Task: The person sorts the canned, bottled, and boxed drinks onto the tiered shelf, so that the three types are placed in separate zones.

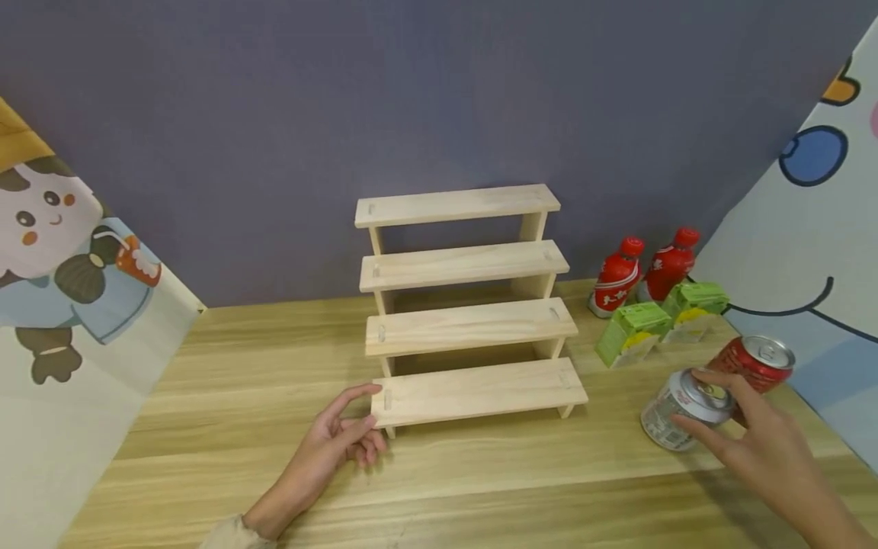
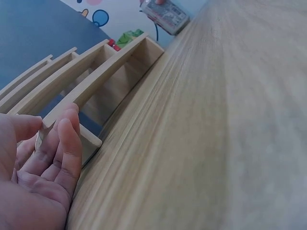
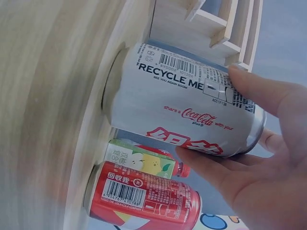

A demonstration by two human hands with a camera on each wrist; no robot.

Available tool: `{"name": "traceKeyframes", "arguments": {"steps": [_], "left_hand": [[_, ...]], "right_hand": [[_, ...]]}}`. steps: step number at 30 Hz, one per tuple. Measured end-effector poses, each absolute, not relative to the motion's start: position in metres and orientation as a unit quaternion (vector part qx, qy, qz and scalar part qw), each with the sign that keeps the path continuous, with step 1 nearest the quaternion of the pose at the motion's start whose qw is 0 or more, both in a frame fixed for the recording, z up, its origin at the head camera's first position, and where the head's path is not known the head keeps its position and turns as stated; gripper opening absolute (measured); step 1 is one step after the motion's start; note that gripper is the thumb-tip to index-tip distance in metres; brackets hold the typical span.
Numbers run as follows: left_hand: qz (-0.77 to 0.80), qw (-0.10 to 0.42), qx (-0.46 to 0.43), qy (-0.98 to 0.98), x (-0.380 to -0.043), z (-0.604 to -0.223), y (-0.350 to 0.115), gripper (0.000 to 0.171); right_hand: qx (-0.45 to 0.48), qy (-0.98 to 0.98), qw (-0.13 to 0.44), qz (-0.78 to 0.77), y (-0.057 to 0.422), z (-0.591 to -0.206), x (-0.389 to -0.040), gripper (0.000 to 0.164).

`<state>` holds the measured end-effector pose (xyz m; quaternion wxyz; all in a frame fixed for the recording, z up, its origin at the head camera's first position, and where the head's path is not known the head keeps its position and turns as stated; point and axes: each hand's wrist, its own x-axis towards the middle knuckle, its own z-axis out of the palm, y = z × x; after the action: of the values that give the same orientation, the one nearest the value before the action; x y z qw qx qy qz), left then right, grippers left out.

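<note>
A pale wooden stand with several stepped shelves (image 1: 473,324) stands on the table near the back wall. At the left end of its lowest shelf (image 1: 480,393), my left hand (image 1: 332,438) pinches the board between thumb and fingers, which the left wrist view shows closely. On the right, my right hand (image 1: 761,435) holds a silver-white Coca-Cola can (image 3: 177,100) around its upper part. I cannot tell whether the can's base touches the table. Just behind that can stands a red can (image 3: 148,196), partly hidden by the hand in the head view.
Two green juice cartons (image 1: 634,333) stand right of the stand, with two red-capped bottles (image 1: 617,278) behind them. A dark wall (image 1: 274,152) rises behind, and printed panels (image 1: 809,252) flank the wooden table (image 1: 480,488) on both sides.
</note>
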<state>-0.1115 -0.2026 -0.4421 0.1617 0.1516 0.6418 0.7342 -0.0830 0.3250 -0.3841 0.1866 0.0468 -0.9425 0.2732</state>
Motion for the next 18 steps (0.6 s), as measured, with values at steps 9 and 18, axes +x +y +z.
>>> {"name": "traceKeyframes", "arguments": {"steps": [9, 18], "left_hand": [[0.729, 0.170, 0.147, 0.646, -0.108, -0.448, -0.205, 0.050], [0.730, 0.160, 0.164, 0.644, -0.112, -0.444, -0.202, 0.050]], "right_hand": [[0.076, -0.929, 0.216, 0.290, 0.311, -0.377, -0.080, 0.070], [0.098, -0.925, 0.239, 0.280, 0.298, -0.357, -0.081, 0.073]]}}
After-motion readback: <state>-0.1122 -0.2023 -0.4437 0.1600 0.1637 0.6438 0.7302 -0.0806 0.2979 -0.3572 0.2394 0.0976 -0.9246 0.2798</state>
